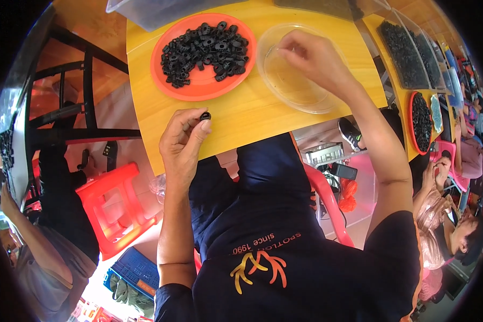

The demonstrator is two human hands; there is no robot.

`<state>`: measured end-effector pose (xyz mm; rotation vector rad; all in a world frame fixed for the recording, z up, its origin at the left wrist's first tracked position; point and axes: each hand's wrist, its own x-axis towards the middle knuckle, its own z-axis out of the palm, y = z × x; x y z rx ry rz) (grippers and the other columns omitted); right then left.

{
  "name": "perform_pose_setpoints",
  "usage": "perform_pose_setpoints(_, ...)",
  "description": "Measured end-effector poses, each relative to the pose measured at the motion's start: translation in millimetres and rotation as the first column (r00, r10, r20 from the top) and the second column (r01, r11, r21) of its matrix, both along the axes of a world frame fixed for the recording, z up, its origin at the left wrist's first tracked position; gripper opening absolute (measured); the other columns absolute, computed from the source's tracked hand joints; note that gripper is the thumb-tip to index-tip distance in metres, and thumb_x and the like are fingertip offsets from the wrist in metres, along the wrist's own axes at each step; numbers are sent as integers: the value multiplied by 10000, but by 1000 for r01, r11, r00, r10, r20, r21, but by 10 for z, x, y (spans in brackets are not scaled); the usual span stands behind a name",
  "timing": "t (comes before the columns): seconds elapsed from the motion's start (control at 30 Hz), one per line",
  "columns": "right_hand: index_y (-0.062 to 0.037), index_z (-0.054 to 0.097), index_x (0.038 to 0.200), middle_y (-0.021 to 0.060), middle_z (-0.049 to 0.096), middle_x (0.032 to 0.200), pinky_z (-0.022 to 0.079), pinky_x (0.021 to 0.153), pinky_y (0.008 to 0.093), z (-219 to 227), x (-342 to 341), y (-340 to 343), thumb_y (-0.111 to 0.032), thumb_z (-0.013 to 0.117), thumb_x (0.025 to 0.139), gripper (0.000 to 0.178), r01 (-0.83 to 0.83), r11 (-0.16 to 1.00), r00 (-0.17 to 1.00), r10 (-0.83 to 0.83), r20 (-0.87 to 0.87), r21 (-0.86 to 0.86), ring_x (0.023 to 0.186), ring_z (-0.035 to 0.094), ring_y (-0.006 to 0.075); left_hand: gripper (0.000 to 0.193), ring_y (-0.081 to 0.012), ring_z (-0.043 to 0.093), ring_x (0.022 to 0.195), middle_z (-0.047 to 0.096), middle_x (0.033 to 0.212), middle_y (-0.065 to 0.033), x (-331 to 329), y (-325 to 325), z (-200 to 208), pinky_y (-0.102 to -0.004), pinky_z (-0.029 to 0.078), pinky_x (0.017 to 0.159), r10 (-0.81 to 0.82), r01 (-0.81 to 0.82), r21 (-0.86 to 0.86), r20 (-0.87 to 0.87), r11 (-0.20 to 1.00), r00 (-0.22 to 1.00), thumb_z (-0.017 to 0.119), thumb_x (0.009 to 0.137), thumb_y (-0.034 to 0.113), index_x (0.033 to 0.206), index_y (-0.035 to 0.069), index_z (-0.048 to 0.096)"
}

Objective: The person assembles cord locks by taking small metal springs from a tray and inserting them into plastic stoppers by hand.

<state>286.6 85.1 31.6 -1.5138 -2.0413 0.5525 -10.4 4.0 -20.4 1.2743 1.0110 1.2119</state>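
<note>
The left hand (182,140) grips a small black part (205,115) between thumb and forefinger, its end poking up past the fingertips, just over the near edge of a yellow table (247,122). Beyond those fingers, a little farther from the body, lies an orange-red plate (203,90) heaped with similar black pieces (205,48), a bare patch showing on the side toward the hand. To the right of the plate, the right hand (306,53) hangs over a shallow clear round tray (292,95), its fingers curled in toward the thumb; whether they pinch anything, I cannot tell. Past the left fingers, behind the plate, stands a translucent bin (182,12). Well to the left of and below the left fingers is a red stool (112,209). Far right of the right fingers sit a second plate (412,126) of black pieces and clear boxes (409,83) filled with more.
</note>
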Motion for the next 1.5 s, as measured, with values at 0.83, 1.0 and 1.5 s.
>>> perform_pose_setpoints(0.83,-63,710,999,-36,640,805,430,651,214,22,203,1,-211,649,932,173,-171,908,868,-45,-495,-383,725,535,44,172,-97,582,795,594,958,-38,-67,20,-43,-230,475,706,-25,27,-13,105,1000,994,648,901,1,1072,-13,631)
perform_pose_setpoints(1.0,-56,709,1040,-20,662,877,407,639,211,20,221,-8,-150,642,916,169,-110,971,973,62,-222,-212,708,507,45,172,-101,581,799,593,969,-40,-84,24,-48,-231,474,705,-27,27,4,89,1000,996,644,902,-2,1073,-13,633)
perform_pose_setpoints(1.5,-30,705,1044,-11,685,871,476,789,241,201,156,-153,-162,652,917,191,-64,947,954,-35,-299,-316,846,610,79,174,-100,574,795,580,954,-35,-73,4,-30,-229,466,700,-30,30,5,79,1000,996,645,903,7,1076,-15,631)
